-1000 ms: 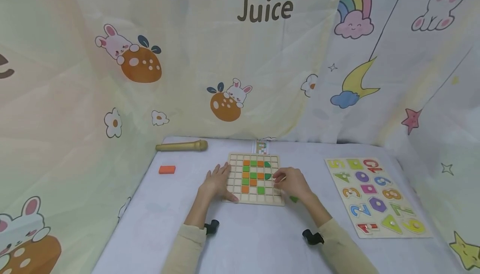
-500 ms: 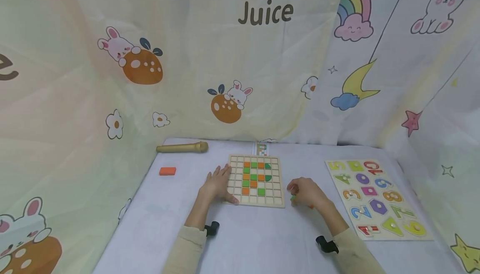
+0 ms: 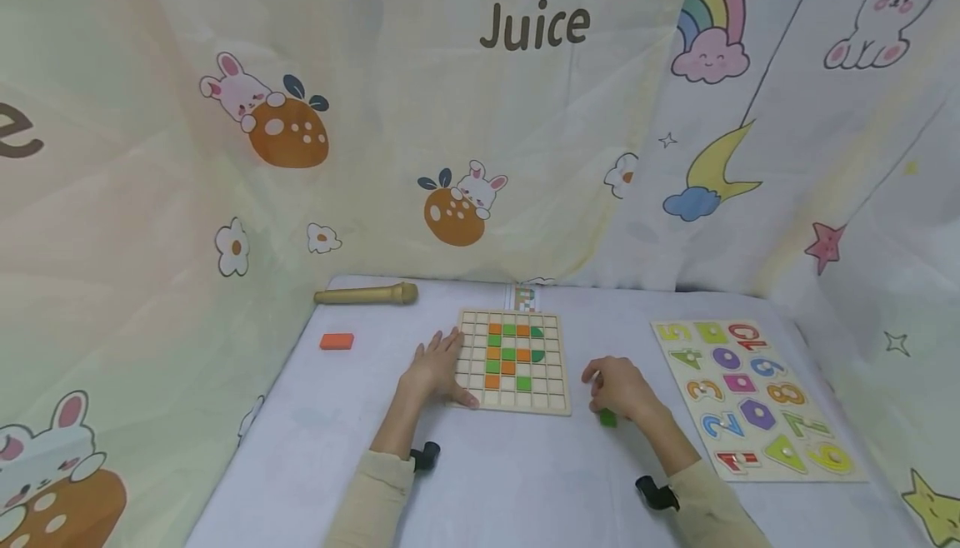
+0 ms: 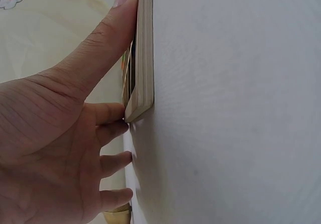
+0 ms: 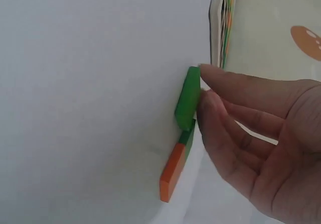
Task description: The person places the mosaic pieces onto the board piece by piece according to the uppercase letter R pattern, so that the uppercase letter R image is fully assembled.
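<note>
My left hand [image 3: 432, 371] rests on the left edge of a wooden grid board [image 3: 551, 402]. Its thumb lies along the near edge and the other fingers spread at the left side, as the left wrist view shows. Several orange and green tiles [image 3: 507, 354] sit in the board's cells. Right of the board, my right hand [image 3: 618, 387] is low over the white table, thumb and fingers bent. In the right wrist view its fingertips meet a green block [image 5: 188, 98]; whether they pinch it is unclear. An orange block [image 5: 173, 171] and another green piece [image 5: 186, 136] lie close by.
An orange-red block [image 3: 337, 341] and a gold toy microphone [image 3: 366, 294] lie at the left. A small pattern card [image 3: 524, 298] is behind the board. At the right lies a number and shape puzzle board [image 3: 816, 469]. A printed cloth [image 3: 375, 223] hangs behind the table.
My right hand has left the board's right edge and moved right and nearer, down to the loose blocks. The green visible by it now appears farther right. My left hand stays put.
</note>
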Motion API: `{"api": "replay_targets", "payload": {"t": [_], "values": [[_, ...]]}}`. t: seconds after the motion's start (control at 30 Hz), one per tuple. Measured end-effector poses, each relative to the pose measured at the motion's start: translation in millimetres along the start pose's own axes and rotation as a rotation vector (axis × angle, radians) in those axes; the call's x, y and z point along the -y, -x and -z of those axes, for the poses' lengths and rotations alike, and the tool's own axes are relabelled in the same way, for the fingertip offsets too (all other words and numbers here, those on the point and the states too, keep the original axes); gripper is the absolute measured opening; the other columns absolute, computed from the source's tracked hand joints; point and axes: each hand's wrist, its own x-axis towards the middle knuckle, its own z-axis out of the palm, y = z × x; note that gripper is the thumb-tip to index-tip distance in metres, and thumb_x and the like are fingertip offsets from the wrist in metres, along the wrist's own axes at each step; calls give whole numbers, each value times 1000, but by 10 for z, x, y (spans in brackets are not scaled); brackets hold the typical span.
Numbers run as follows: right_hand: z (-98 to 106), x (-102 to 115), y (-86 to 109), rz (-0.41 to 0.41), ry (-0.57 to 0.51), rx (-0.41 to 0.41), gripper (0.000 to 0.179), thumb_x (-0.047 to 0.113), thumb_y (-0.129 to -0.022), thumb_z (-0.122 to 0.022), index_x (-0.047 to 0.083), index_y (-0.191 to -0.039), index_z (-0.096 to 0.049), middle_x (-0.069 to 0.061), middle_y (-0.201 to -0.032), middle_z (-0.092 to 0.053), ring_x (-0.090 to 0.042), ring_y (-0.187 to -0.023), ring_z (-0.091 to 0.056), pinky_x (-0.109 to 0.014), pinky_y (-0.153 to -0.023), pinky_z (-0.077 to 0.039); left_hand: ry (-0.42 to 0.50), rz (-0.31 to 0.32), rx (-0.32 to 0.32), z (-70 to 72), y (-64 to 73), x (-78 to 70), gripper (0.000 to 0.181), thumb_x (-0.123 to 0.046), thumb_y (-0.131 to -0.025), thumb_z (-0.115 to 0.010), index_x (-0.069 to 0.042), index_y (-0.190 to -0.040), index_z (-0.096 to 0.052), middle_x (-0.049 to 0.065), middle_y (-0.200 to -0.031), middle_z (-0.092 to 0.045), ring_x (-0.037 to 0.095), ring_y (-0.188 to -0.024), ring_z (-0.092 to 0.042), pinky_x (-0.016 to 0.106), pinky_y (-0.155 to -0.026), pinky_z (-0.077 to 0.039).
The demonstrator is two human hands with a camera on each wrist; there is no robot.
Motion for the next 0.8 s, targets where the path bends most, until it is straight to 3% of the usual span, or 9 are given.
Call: {"api": "replay_targets", "payload": {"t": [0.17,0.3,0.4,0.6,0.8], "values": [[95,-1,86,2,51,54,45,-5,-64,-93,8,-103,-74,-1,-82,-64,-18,-69,-58,-33,-54,-51,-10,2,10,-6,-10,-12,138,-54,-61,-98,-4,-165,-24,14,-173,-19,41,-160,-12,63,-127,-12],[153,-28,148,36,132,87,39,-6,-63,-92,12,-91,-73,0,-84,-66,-17,-77,-58,-36,-68,-54,-16,3,10,-12,-16,-13,139,-56,-60,-98,-4,-166,-24,14,-174,-18,41,-160,-11,63,-127,-12],[160,-48,164,45,148,90,36,-7,-64,-91,13,-87,-73,1,-82,-66,-17,-76,-58,-37,-72,-54,-14,1,6,-2,-18,-6,140,-57,-59,-97,-4,-165,-24,14,-173,-18,41,-159,-12,65,-126,-13],[132,-71,168,50,130,53,34,-7,-65,-90,12,-86,-72,1,-76,-64,-16,-71,-57,-34,-67,-51,-11,2,16,-3,-16,1,141,-57,-58,-97,-4,-166,-23,13,-174,-18,41,-160,-11,65,-126,-12],[113,-94,119,39,38,16,31,-5,-71,-89,11,-93,-74,1,-76,-62,-17,-68,-57,-31,-57,-50,-17,2,11,-35,-37,20,142,-59,-56,-98,-5,-165,-25,13,-174,-19,41,-159,-11,66,-126,-13]]}}
